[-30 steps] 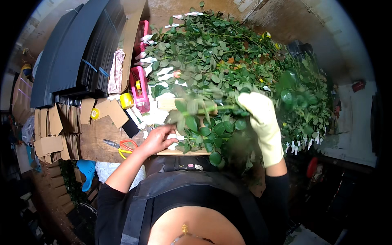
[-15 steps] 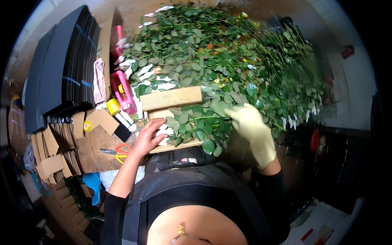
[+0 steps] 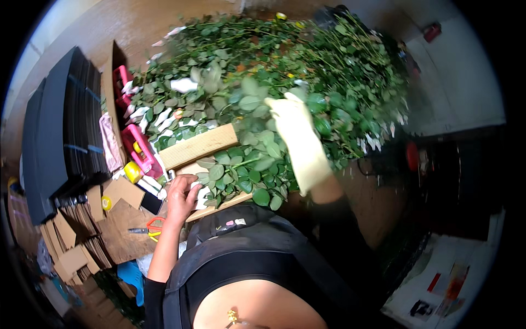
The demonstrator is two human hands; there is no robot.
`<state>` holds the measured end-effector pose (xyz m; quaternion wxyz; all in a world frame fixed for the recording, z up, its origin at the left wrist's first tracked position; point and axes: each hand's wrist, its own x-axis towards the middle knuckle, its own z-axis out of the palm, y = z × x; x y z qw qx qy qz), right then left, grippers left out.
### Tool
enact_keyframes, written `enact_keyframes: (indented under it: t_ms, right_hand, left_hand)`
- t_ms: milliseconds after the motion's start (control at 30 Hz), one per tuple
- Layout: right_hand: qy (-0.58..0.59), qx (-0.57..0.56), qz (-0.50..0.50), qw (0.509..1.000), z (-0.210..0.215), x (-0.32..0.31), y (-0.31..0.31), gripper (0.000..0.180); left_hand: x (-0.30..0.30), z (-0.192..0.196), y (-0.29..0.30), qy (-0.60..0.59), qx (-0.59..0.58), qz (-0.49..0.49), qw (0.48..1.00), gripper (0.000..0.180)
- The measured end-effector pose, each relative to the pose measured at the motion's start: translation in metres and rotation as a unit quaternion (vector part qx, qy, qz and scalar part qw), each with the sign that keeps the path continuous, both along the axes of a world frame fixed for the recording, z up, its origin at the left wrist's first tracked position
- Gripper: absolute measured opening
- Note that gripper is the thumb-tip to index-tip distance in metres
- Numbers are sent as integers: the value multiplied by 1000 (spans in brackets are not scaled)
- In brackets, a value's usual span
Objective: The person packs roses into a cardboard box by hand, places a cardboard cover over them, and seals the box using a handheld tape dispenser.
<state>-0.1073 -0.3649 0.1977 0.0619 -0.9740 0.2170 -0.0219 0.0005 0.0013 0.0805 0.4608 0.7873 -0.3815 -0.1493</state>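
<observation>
A wooden trough (image 3: pixel 198 147) in front of me holds a bundle of leafy rose stems (image 3: pixel 246 178). White-wrapped rose heads (image 3: pixel 201 196) are at the bundle's left end. My bare left hand (image 3: pixel 181 196) rests against these heads, fingers curved and thumb apart. Beyond the trough, my right hand (image 3: pixel 296 129), in a pale yellow rubber glove, is closed around a rose stem. Leaves (image 3: pixel 249 97) by its fingers are blurred. A white-wrapped rose head (image 3: pixel 184 85) lies to their left, apparently on that stem; leaves hide part of the link.
A large pile of leafy roses (image 3: pixel 350 82) covers the far table. At left are pink tape dispensers (image 3: pixel 139 148), a yellow tape roll (image 3: pixel 132 172), a phone (image 3: pixel 150 202), red-and-yellow-handled pruning shears (image 3: pixel 148 230), cardboard pieces (image 3: pixel 71 257) and stacked black boards (image 3: pixel 66 131).
My right hand has moved from the trough's right end out toward the pile, where it has taken a rose stem. The left hand stays by the wrapped heads. The whole view has shifted and tilted.
</observation>
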Motion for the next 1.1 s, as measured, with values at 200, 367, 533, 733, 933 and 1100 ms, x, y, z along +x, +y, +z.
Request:
enact_keyframes:
  t_ms: [200, 367, 533, 733, 933, 1100]
  right_hand:
    - [-154, 245, 219, 932, 21, -51, 38, 61]
    - [-12, 112, 185, 976, -30, -62, 20, 37]
    - [104, 181, 199, 958, -72, -67, 6, 32]
    - [248, 263, 123, 924, 13, 36, -26, 38]
    - [150, 99, -92, 979, -105, 139, -70, 24]
    - [118, 15, -32, 992, -48, 165, -67, 27]
  left_hand:
    - [-1, -23, 13, 171, 20, 40, 984, 50]
    - [-2, -16, 1, 80, -108, 26, 991, 69]
    - [6, -1, -1, 51, -34, -30, 998, 61]
    - [8, 7, 1, 62, 9, -28, 998, 51]
    - [10, 5, -3, 163, -9, -26, 986, 47]
    - [-2, -5, -9, 214, -33, 93, 972, 31]
